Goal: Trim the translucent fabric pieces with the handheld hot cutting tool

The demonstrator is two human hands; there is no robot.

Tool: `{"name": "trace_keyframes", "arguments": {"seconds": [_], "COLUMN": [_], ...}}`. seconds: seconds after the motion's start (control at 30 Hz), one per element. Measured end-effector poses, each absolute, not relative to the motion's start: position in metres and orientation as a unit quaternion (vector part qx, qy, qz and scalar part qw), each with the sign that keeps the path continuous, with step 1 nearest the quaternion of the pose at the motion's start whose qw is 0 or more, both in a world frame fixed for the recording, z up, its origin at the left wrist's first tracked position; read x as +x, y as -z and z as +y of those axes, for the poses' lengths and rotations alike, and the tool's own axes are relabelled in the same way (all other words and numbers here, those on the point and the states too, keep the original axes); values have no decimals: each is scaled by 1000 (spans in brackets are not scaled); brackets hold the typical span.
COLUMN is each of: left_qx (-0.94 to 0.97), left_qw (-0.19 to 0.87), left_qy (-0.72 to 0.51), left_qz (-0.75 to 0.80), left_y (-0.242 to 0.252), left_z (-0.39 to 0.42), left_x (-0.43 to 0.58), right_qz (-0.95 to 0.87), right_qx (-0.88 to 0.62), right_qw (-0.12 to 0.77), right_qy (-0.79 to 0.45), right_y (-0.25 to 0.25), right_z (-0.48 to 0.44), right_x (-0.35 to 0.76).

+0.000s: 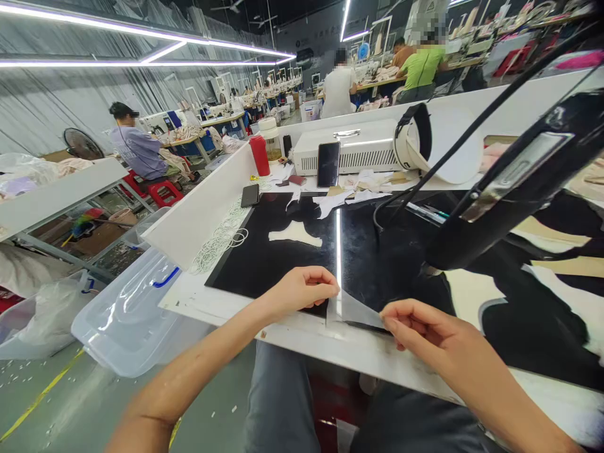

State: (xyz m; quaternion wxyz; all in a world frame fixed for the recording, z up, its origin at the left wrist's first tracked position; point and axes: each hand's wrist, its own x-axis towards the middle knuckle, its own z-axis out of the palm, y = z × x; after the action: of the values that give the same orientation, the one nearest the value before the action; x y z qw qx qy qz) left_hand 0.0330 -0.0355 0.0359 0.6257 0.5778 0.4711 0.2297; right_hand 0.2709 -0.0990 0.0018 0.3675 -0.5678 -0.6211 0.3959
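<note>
Between my hands a thin translucent sheet (352,309) is stretched above the front edge of a glossy black work surface (278,267). My left hand (306,290) pinches its upper left corner, fingers closed. The right corner is pinched between thumb and fingers of my right hand (415,327). Beyond my left hand a cream cut piece (296,234) lies flat on the black surface. Another cream piece (474,294) lies to the right, past my right hand.
A black lamp-like arm (500,189) slants over the right side. At the back stand a phone (328,165), a white vented machine (349,154) and a red cup (259,156). White rings (219,242) lie in a heap at left. Several people sit farther off.
</note>
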Motion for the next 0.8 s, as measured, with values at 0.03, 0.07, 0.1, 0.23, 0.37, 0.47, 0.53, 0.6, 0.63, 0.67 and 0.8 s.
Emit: {"name": "trace_keyframes", "arguments": {"seconds": [0.03, 0.07, 0.1, 0.23, 0.37, 0.47, 0.53, 0.6, 0.63, 0.67, 0.8], "left_qx": [581, 587, 591, 571, 550, 555, 564, 592, 617, 652, 833], "left_qw": [625, 625, 628, 684, 730, 732, 723, 693, 664, 623, 356], "left_qy": [-229, -233, -241, -293, -302, -300, -299, -295, -291, -287, -250], "left_qz": [468, 460, 446, 347, 270, 257, 264, 287, 304, 323, 343], "left_y": [-37, -37, -37, -34, -34, -34, -32, -30, -28, -26, -16], "left_z": [-36, -36, -36, -36, -35, -33, -31, -28, -26, -24, -17], "left_x": [33, 33, 33, 35, 40, 43, 44, 45, 44, 44, 41], "right_qz": [-613, -606, -602, -586, -609, -652, -676, -699, -708, -718, -764], "right_qx": [-569, -567, -561, -532, -484, -471, -486, -512, -525, -535, -530], "right_qw": [371, 374, 377, 411, 435, 395, 367, 337, 326, 321, 320], "right_qy": [-404, -414, -425, -452, -454, -443, -414, -369, -341, -310, -180], "right_y": [-3, -4, -6, -5, 1, 5, 8, 11, 13, 15, 25], "right_z": [-101, -102, -103, -100, -90, -86, -85, -83, -82, -81, -72], "right_x": [269, 268, 267, 267, 261, 254, 252, 253, 254, 256, 264]}}
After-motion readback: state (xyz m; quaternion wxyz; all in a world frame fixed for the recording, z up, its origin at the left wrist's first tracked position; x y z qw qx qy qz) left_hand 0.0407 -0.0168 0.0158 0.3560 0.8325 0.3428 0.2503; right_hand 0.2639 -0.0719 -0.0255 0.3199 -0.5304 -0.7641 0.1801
